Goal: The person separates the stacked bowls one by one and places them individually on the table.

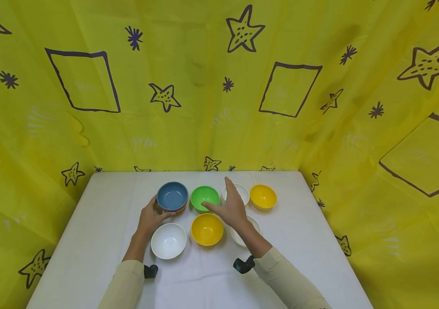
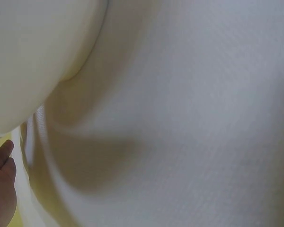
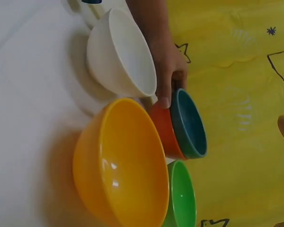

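My left hand [image 1: 151,218] grips a stack at the back left, a blue bowl [image 1: 172,196] sitting in an orange bowl [image 3: 162,126]. Its thumb lies against the orange side, close under the blue rim, in the right wrist view. My right hand [image 1: 231,209] is held out with straight fingers and spread thumb, nothing in its grasp. In the head view it overlaps a green bowl [image 1: 199,194] and a white bowl [image 1: 243,194], and the forearm partly hides another white bowl [image 1: 255,225]. A large white bowl surface [image 2: 33,52] fills the left wrist view's upper corner.
Nearer on the white-covered table [image 1: 304,266] stand a white bowl [image 1: 169,241] and a yellow bowl [image 1: 207,230]. Another yellow bowl [image 1: 263,197] is at the back right. Yellow patterned curtains [image 1: 188,128] enclose the table's back and sides.
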### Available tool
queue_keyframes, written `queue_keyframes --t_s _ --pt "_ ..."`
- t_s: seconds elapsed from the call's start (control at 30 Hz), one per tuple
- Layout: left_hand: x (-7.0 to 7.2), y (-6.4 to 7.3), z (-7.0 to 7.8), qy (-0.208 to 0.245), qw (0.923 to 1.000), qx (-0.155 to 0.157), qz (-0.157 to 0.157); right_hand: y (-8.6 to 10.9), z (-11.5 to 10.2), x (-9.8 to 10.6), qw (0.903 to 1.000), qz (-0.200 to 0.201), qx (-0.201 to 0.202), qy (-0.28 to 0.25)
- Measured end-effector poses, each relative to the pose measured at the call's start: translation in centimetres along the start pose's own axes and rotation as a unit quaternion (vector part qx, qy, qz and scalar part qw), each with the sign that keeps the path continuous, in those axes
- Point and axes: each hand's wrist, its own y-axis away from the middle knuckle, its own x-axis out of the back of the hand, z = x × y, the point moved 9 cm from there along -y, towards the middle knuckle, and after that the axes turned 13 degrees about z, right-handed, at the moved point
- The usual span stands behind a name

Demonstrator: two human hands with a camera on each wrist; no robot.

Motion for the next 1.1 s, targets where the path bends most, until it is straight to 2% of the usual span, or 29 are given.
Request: queue_keyframes --t_s 0.33,0.63,0.83,1.1 --pt "0.2 0.0 0.2 -0.007 1.0000 0.002 -0.002 -2.3 -2.4 -4.1 0.9989 -0.046 -0.002 0.003" --pt "0.3 0.1 0.4 -0.004 1.0000 0.000 -0.006 -2.9 -3.5 -7.9 0.9968 -0.079 -0.002 0.000" --pt "-0.1 0.1 0.5 -0.002 0.9999 -0.007 -0.015 -3.0 -3.4 -10.2 0.9941 -0.094 0.001 0.054" --pt "0.0 0.2 0.4 0.006 0.9999 0.000 -0.011 -3.3 -3.5 -13.1 0.9777 -0.144 0.022 0.151"
